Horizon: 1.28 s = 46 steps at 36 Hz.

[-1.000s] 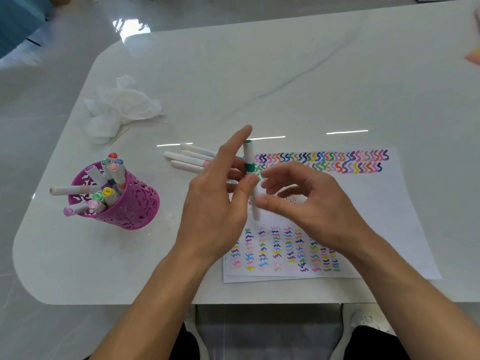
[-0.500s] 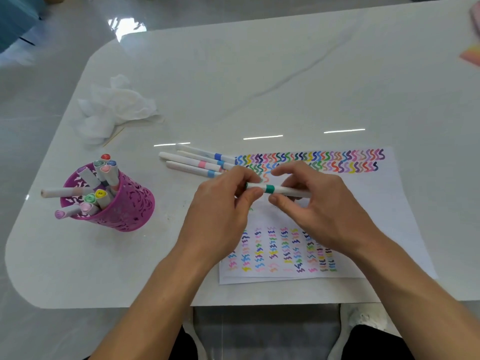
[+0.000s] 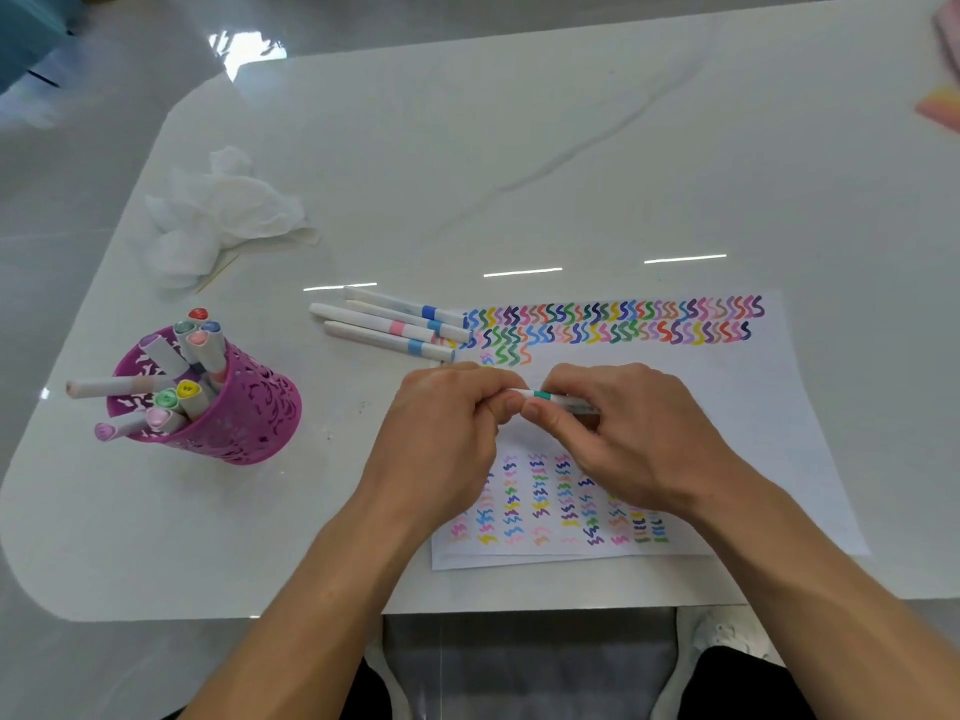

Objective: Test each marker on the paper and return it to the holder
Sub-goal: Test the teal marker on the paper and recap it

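Observation:
Both hands hold one white marker with a green band (image 3: 542, 396) level over the paper (image 3: 753, 407). My left hand (image 3: 447, 428) grips its left end, which is hidden inside the curled fingers. My right hand (image 3: 628, 433) pinches the barrel just right of the green band. The sheet carries rows of coloured squiggles along its top and in a block near its front edge. A purple holder (image 3: 249, 418) with several markers stands to the left.
Several white markers (image 3: 387, 324) with blue and pink bands lie on the white table (image 3: 467, 148) just left of the paper's top corner. A crumpled tissue (image 3: 218, 215) lies behind the holder. A pink object (image 3: 943, 106) sits at the far right edge.
The green-banded marker went from upright between my hands to level. Both hands closed in around it and lowered slightly toward the paper.

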Tool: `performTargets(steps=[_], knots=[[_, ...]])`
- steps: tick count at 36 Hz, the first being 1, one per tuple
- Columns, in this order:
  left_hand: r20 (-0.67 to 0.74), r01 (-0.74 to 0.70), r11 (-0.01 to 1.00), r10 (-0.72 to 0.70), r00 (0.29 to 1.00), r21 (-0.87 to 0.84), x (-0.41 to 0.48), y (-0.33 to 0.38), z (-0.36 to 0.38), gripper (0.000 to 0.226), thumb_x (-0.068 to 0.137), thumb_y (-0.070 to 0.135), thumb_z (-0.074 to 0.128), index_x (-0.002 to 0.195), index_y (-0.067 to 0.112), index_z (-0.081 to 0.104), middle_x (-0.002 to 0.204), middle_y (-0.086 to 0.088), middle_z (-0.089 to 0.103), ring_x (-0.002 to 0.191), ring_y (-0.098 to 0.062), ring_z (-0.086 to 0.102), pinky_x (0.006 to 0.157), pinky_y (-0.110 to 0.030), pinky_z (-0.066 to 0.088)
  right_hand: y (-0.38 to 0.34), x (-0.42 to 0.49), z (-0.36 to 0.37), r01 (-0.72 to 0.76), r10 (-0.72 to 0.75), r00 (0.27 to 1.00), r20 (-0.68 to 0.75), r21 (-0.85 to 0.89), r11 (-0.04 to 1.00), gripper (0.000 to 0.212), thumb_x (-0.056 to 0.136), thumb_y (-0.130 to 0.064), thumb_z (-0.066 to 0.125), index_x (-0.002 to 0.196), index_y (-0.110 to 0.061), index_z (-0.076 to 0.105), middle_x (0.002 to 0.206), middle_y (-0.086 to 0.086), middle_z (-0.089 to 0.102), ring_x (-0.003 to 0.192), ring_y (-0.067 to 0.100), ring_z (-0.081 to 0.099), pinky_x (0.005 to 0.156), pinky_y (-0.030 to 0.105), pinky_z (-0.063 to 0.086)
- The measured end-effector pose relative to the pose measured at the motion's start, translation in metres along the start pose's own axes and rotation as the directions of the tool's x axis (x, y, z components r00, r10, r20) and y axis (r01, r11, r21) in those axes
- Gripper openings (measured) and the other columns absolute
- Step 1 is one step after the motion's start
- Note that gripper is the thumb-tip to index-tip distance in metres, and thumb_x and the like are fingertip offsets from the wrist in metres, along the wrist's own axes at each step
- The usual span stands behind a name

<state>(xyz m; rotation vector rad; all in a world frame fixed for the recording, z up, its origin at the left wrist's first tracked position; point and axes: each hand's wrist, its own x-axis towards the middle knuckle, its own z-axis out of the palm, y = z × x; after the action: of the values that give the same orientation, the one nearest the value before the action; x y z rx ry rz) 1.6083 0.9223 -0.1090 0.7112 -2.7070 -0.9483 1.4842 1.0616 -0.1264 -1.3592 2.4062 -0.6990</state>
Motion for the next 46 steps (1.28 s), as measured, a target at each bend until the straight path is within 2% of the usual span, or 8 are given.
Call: performTargets(steps=[10,16,24,29,36,40,43,46], knots=[[-0.030,0.073,0.994,-0.076,0.997,-0.081,0.002,0.002,0.006,0.014,0.095,0.021,0.067,0.094,0.029,0.078,0.074,0.010,0.072,0.071,-0.006,0.065,0.071,-0.032,0.057,0.001,0.000,-0.001,-0.009,0.009,1.000,-0.010,0.010,1.000,0.057,0.097,-0.073,0.032,0.078,-0.025,0.057,0.053,-0.004,0.051,0.052,0.010,0.050,0.052,0.029,0.031],[-0.123,0.024,1.000,-0.025,0.992,-0.007,0.004,0.005,0.001,0.016,0.094,0.019,0.069,0.105,0.023,0.079,0.095,0.011,0.077,0.081,0.004,0.059,0.077,0.004,0.037,0.001,0.000,0.000,-0.057,0.061,0.997,-0.057,0.068,0.996,0.063,0.096,-0.073,0.039,0.065,-0.018,0.041,0.050,-0.001,0.042,0.050,0.018,0.044,0.051,0.035,0.034],[-0.209,0.070,0.997,-0.063,0.976,0.025,0.008,0.003,-0.001,0.015,0.096,0.025,0.067,0.107,0.023,0.077,0.095,0.012,0.072,0.083,-0.003,0.060,0.075,-0.006,0.038,0.004,0.001,-0.003,-0.144,0.163,0.986,-0.039,0.295,0.945,0.014,0.105,-0.038,0.050,0.118,-0.036,0.056,0.072,-0.006,0.065,0.078,0.024,0.069,0.074,0.049,0.057],[-0.224,0.124,0.992,-0.116,0.968,0.020,0.008,-0.003,-0.003,0.014,0.095,0.029,0.067,0.106,0.027,0.076,0.084,0.021,0.061,0.076,-0.001,0.056,0.070,-0.011,0.036,0.010,0.003,-0.006,-0.120,0.193,0.976,-0.105,0.479,0.870,0.044,0.106,-0.014,0.047,0.133,-0.048,0.038,0.104,-0.010,0.064,0.064,0.013,0.063,0.067,0.040,0.056],[-0.169,0.119,0.992,-0.110,0.979,0.046,0.005,-0.007,-0.004,0.019,0.095,0.029,0.066,0.112,0.026,0.075,0.084,0.023,0.056,0.070,0.000,0.053,0.071,-0.001,0.037,0.006,0.009,-0.007,-0.102,0.238,0.967,-0.092,0.716,0.691,0.026,0.108,-0.011,0.051,0.114,-0.030,0.068,0.107,-0.008,0.070,0.078,0.019,0.077,0.072,0.029,0.062],[-0.120,0.061,0.995,-0.051,0.992,0.079,0.002,-0.009,-0.003,0.021,0.095,0.028,0.068,0.114,0.027,0.076,0.095,0.013,0.068,0.085,-0.007,0.060,0.078,-0.014,0.042,0.005,0.014,-0.007,-0.131,0.276,0.961,-0.030,0.827,0.547,0.040,0.106,0.000,0.043,0.118,-0.025,0.070,0.109,0.007,0.074,0.093,0.024,0.077,0.081,0.037,0.063],[-0.093,0.021,0.995,-0.012,0.996,0.098,0.002,-0.010,-0.001,0.021,0.093,0.026,0.069,0.113,0.026,0.077,0.101,0.009,0.069,0.099,-0.013,0.060,0.086,-0.023,0.045,0.009,0.015,-0.004,-0.091,0.237,0.968,-0.081,0.768,0.634,0.043,0.094,0.007,0.059,0.122,-0.025,0.066,0.098,0.003,0.076,0.090,0.020,0.076,0.072,0.031,0.061],[-0.070,-0.005,0.992,0.014,0.997,0.126,0.002,-0.011,0.001,0.021,0.093,0.027,0.070,0.113,0.027,0.077,0.101,0.010,0.067,0.102,-0.013,0.059,0.086,-0.027,0.047,0.010,0.018,0.000,-0.066,0.227,0.964,-0.139,0.701,0.710,0.032,0.088,-0.013,0.081,0.112,-0.029,0.068,0.086,0.001,0.071,0.079,0.017,0.070,0.066,0.026,0.051]])
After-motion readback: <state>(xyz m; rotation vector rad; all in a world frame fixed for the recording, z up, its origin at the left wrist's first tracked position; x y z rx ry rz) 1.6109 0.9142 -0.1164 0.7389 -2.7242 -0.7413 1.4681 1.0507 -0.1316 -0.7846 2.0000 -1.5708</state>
